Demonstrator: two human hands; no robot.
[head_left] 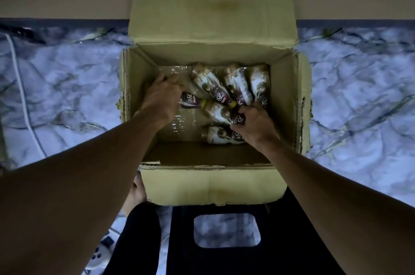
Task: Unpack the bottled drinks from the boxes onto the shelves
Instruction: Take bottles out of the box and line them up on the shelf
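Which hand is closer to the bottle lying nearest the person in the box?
Right. The right hand overlaps that bottle at its right end; the left hand is farther up-left in the box.

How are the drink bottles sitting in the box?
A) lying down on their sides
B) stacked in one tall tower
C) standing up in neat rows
A, because the bottles lie on their sides on the bottom of the open cardboard box, pointing different ways, and none of them stands upright.
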